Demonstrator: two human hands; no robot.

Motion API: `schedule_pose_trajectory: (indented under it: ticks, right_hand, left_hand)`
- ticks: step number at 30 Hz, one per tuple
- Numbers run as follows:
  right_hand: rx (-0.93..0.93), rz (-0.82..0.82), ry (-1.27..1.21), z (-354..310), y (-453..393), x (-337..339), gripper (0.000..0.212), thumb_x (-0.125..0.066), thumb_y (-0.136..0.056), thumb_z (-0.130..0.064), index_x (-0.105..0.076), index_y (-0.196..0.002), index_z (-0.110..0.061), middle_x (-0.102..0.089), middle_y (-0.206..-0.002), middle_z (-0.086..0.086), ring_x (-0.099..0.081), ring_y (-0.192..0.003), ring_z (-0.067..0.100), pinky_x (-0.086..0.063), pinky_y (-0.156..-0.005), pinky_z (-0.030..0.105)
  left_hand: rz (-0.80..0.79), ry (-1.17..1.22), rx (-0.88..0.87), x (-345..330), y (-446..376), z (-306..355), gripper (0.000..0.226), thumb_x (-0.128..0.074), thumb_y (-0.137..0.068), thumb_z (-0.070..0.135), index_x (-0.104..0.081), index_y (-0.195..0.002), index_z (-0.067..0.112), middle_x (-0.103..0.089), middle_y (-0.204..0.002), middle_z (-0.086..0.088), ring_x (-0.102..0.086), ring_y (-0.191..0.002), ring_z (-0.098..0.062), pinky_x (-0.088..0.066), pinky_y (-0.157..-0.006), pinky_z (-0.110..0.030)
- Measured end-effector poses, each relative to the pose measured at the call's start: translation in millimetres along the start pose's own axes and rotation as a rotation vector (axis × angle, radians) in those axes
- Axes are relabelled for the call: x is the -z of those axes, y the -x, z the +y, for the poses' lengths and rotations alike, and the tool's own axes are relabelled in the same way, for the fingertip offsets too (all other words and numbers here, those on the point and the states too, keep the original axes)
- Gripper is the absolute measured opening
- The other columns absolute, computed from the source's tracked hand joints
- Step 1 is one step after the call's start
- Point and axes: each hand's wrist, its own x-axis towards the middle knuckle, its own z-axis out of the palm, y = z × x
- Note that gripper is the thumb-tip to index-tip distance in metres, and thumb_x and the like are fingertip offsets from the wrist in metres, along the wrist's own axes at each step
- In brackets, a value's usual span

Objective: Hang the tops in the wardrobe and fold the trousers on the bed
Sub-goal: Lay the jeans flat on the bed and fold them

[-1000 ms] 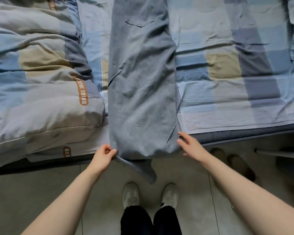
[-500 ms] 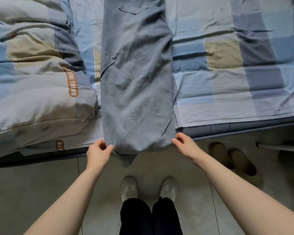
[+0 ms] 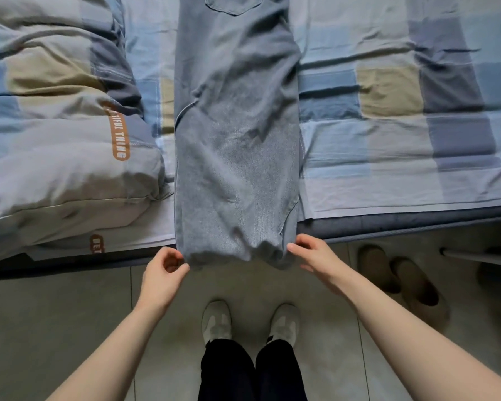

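Observation:
Grey-blue trousers (image 3: 236, 146) lie lengthwise across the bed (image 3: 388, 157), legs stacked, a back pocket showing at the top edge. Their hem end hangs just over the bed's near edge. My left hand (image 3: 162, 273) pinches the left corner of the hem between thumb and fingers. My right hand (image 3: 315, 257) holds the right corner of the hem, fingers curled around the cloth. No tops are in view.
A bunched checked duvet (image 3: 58, 134) with an orange label fills the bed's left side. The checked sheet lies flat to the right. A pair of brown slippers (image 3: 396, 279) sits on the tiled floor at right. My own feet in pale shoes (image 3: 249, 322) stand below the hem.
The loose flap of trouser leg that hung below the bed edge has been drawn up level with the hem. Both hands now grip the hem corners; before, the right hand only touched it.

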Motion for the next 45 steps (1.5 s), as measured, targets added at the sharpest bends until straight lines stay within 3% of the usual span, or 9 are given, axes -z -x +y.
schedule_pose_trajectory:
  ticks: [4,7,10,13,23,26,34,39,45]
  right_hand:
    - [-0.054,-0.013,-0.076,0.5,-0.7,4.5,0.01,-0.063,-0.091,-0.021,-0.059,-0.082,-0.02,-0.055,-0.088,0.001,-0.05,-0.089,0.011,-0.045,-0.087,0.034]
    - [-0.044,-0.006,-0.014,-1.2,-4.5,4.0,0.006,-0.065,-0.09,-0.02,-0.063,-0.084,-0.02,-0.059,-0.082,-0.006,-0.054,-0.085,0.008,-0.049,-0.088,0.035]
    - [-0.001,0.02,-0.03,-2.2,-7.5,7.1,0.016,-0.064,-0.09,-0.013,-0.07,-0.099,-0.002,-0.07,-0.091,0.01,-0.06,-0.084,0.017,-0.05,-0.082,0.037]
    - [0.019,0.032,-0.041,1.0,-4.8,11.6,0.018,-0.067,-0.088,-0.013,-0.073,-0.101,-0.002,-0.073,-0.087,0.005,-0.062,-0.073,0.005,-0.05,-0.069,0.019]
    - [0.016,0.364,-0.159,21.6,-1.9,-11.0,0.033,-0.079,-0.075,-0.006,-0.054,-0.096,-0.009,-0.064,-0.083,0.004,-0.06,-0.074,0.014,-0.048,-0.071,0.019]
    - [-0.057,0.15,-0.12,24.0,2.5,-8.8,0.026,-0.078,-0.076,-0.007,-0.066,-0.098,-0.01,-0.073,-0.099,0.012,-0.068,-0.091,0.022,-0.052,-0.087,0.036]
    - [-0.193,-0.328,0.271,22.4,20.1,3.5,0.048,-0.08,-0.074,-0.011,-0.064,-0.119,-0.011,-0.069,-0.116,0.0,-0.064,-0.108,0.011,-0.048,-0.098,0.027]
    - [-0.181,-0.367,0.046,34.8,59.6,-15.2,0.047,-0.077,-0.077,-0.008,-0.062,-0.121,-0.015,-0.069,-0.117,-0.004,-0.064,-0.109,0.009,-0.051,-0.089,0.019]
    - [-0.212,-0.283,-0.18,54.5,110.3,-32.2,0.049,-0.079,-0.075,-0.013,-0.062,-0.121,-0.013,-0.07,-0.115,-0.001,-0.067,-0.106,0.016,-0.053,-0.091,0.031]
  left_hand:
    - [0.06,0.088,0.022,-20.4,11.2,1.5,0.025,-0.075,-0.083,0.012,-0.063,-0.1,0.027,-0.066,-0.091,0.015,-0.06,-0.087,0.002,-0.043,-0.08,-0.02]
    - [0.064,0.115,0.067,-24.1,4.1,0.5,0.007,-0.071,-0.087,0.015,-0.066,-0.088,0.019,-0.068,-0.084,0.006,-0.062,-0.084,-0.014,-0.044,-0.076,-0.023]
    - [-0.104,0.218,0.097,-6.1,-0.9,-8.7,0.007,-0.061,-0.094,0.013,-0.062,-0.088,0.009,-0.062,-0.08,-0.005,-0.051,-0.079,-0.019,-0.04,-0.078,-0.033]
    - [-0.242,0.281,0.115,19.7,-4.6,-19.3,0.01,-0.053,-0.099,0.014,-0.055,-0.094,0.006,-0.05,-0.085,-0.01,-0.038,-0.081,-0.022,-0.031,-0.074,-0.036]
    - [-0.156,0.1,0.135,8.9,-10.2,-16.8,0.033,-0.08,-0.077,0.012,-0.055,-0.099,0.018,-0.076,-0.079,0.005,-0.07,-0.073,-0.007,-0.048,-0.064,-0.019]
    - [-0.296,0.075,0.161,7.8,-2.8,-25.8,0.032,-0.084,-0.071,0.009,-0.068,-0.096,0.02,-0.077,-0.086,0.011,-0.071,-0.081,-0.002,-0.051,-0.066,-0.014]
    - [-0.764,-0.11,0.258,38.1,25.7,-58.0,0.037,-0.085,-0.068,0.02,-0.073,-0.104,0.017,-0.076,-0.101,0.005,-0.071,-0.097,-0.014,-0.056,-0.084,-0.027]
    - [-0.783,0.214,0.43,46.0,50.7,-66.1,0.056,-0.08,-0.074,0.03,-0.063,-0.124,0.009,-0.069,-0.121,-0.009,-0.065,-0.113,-0.026,-0.049,-0.098,-0.04]
    - [-0.776,0.144,0.333,60.8,83.5,-52.3,0.06,-0.085,-0.071,0.033,-0.061,-0.124,0.016,-0.071,-0.119,-0.003,-0.068,-0.109,-0.023,-0.054,-0.092,-0.039]
